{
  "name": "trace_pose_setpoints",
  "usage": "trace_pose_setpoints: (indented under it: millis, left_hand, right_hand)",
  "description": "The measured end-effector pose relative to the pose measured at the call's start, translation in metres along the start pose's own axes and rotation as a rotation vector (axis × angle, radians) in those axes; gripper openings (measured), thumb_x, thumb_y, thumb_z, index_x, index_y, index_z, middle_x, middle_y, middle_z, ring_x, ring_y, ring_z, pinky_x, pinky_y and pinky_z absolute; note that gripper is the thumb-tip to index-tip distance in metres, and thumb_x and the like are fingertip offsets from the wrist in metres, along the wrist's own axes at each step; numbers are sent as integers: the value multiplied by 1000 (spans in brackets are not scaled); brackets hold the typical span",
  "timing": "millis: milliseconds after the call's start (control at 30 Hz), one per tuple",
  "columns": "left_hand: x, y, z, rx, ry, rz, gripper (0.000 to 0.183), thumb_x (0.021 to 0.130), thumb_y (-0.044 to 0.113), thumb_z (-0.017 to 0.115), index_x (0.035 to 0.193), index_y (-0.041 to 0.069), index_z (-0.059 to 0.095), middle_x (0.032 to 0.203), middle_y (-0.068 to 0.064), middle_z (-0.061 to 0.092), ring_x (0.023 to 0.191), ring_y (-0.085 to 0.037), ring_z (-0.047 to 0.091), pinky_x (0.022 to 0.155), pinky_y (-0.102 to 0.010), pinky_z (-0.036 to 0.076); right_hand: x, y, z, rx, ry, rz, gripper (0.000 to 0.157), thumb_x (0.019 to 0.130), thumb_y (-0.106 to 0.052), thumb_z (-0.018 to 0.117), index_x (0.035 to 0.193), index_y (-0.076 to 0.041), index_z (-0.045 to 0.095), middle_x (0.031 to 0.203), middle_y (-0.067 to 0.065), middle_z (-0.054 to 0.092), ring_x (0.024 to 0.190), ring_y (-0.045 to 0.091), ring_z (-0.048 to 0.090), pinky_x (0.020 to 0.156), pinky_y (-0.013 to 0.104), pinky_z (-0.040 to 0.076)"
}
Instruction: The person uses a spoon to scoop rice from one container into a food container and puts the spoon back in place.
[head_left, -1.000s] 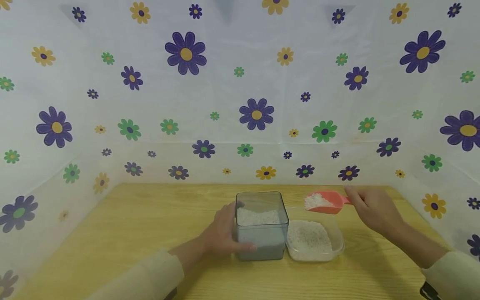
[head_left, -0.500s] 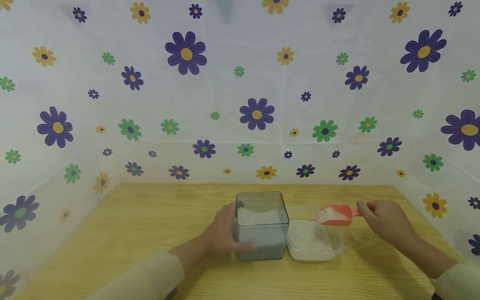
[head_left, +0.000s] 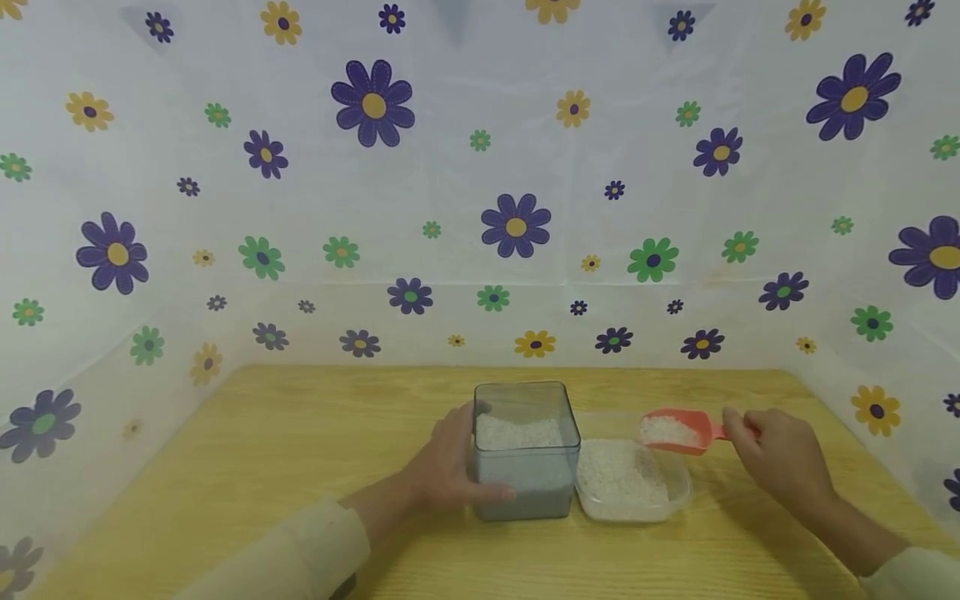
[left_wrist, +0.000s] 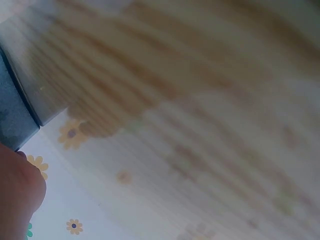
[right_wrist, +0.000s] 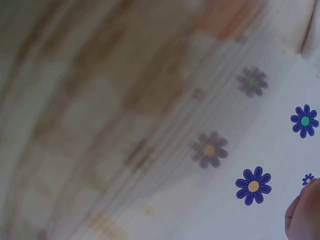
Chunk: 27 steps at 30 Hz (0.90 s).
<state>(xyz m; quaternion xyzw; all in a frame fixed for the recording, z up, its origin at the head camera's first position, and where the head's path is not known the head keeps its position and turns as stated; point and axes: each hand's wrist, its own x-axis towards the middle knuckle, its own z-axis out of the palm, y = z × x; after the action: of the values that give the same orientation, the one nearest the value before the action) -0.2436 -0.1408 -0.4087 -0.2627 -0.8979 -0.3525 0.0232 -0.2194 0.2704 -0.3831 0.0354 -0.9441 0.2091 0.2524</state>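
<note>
Red scoop, in the head view, sits to the right of the grey see-through box, over the far right part of a clear tub; whether it touches the tub cannot be told. White grains lie in its bowl. The right hand, well to the right of the box, has its fingers closed around the scoop's handle. The left hand holds the box itself, part-open around its left side, thumb across the near wall. The tub stands just beside the box, on its right, and both contain pale grains. Beneath everything runs a yellowish wooden tabletop with fine grain lines, stretching left, right and to the near side of the box. Beyond the box, a white sheet printed with purple, yellow and green flowers rises as a back wall and folds forward along both sides, faintly creased.

In the left wrist view, an edge of the box shows at the left border, with part of the left hand just below it; blurred brown streaks and flowered white fill the rest.

In the right wrist view, only a bit of the right hand shows, against flowered white; the scoop cannot be made out, and the grip cannot be told from here.
</note>
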Motion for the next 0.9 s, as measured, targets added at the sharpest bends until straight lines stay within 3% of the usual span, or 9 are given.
trace_pose_setpoints:
  millis: [167,500,900]
  left_hand:
    - [0,3,-2,-5,-6,-7,104,58,70,73,138,21,28,125,7,41,118,-15,37,101,-47,34]
    - [-1,5,-3,2,-11,-17,103,59,70,72,139,21,27,131,6,40,123,-18,35,104,-50,30]
    - [-1,7,-4,18,-20,-27,108,59,71,71,141,18,25,132,3,40,122,-19,36,103,-48,33]
  right_hand:
    - [-3,0,2,-18,115,-54,51,91,-27,55,46,-14,36,48,-1,32,48,14,29,46,25,22]
    - [-5,2,10,9,252,-167,49,83,-17,62,45,-17,32,48,-4,31,48,10,27,44,23,21]
    - [-6,5,14,59,285,-249,44,81,-13,66,49,-19,36,50,-7,33,50,4,27,44,19,22]
